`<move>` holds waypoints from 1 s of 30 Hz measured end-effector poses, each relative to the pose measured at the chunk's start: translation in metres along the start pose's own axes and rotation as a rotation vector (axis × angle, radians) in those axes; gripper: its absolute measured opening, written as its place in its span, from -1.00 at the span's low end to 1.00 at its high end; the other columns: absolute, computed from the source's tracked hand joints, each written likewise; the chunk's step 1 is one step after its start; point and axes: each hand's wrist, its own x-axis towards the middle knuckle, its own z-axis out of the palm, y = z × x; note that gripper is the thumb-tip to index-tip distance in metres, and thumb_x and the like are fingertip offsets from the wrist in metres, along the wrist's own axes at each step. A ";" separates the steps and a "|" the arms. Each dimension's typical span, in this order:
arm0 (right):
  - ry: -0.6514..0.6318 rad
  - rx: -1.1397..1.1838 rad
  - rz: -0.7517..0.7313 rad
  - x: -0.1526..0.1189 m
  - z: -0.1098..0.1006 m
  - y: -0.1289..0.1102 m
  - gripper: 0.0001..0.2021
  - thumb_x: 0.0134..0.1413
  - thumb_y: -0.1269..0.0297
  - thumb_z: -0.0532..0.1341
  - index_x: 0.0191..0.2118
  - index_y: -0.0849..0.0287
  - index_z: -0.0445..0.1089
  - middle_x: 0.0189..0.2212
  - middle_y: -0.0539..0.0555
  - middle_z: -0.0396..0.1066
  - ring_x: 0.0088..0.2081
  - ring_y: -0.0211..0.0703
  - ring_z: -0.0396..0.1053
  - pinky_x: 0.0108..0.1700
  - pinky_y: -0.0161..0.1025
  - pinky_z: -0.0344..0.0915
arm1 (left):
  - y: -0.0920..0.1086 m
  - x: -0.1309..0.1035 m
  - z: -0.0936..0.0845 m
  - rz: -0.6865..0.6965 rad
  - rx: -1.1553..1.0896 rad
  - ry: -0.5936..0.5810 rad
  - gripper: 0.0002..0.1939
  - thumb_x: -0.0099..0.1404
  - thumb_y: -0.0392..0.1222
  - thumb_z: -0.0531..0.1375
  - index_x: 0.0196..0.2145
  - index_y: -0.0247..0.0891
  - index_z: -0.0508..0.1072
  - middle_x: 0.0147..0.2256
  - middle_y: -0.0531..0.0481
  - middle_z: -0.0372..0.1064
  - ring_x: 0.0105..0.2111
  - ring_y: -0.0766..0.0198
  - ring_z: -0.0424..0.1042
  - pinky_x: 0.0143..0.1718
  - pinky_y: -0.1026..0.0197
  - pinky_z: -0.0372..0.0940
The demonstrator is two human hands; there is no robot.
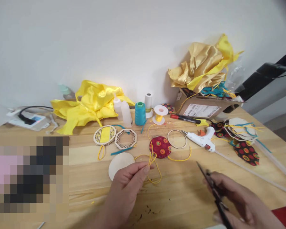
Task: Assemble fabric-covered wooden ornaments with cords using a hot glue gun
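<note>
My left hand (131, 184) pinches strands of thin yellow cord (153, 157) between thumb and fingertips. The cord runs up to a small spool (160, 115) and also loops below and to the right. Just beyond the fingers lies a red flower-patterned fabric disc (162, 147). A plain pale disc (120, 163) is partly covered by that hand. Off to the right, my right hand (238, 197) grips dark scissors (213, 187), slightly blurred, with the tip pointing up and left, apart from the cord.
Wooden frames (125, 139), a wooden ring (177, 139) and a white glue gun (201, 138) lie beyond my hands. Behind stand a teal thread cone (140, 114), bottles (126, 114), yellow satin (88, 106) and a cardboard box (197, 106) heaped with fabric. A pixelated patch covers the lower left.
</note>
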 end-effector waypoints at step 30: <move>-0.498 0.270 0.126 0.033 0.019 -0.048 -0.90 -0.01 0.40 0.14 -0.50 0.19 0.34 -0.60 -0.08 0.34 -0.55 -0.34 0.18 -0.57 -0.41 -0.01 | 0.009 -0.005 0.005 0.055 0.279 -0.226 -0.63 0.26 0.02 0.05 -0.49 -0.22 0.52 -0.52 0.00 0.36 -0.41 0.20 0.29 -0.40 0.28 0.16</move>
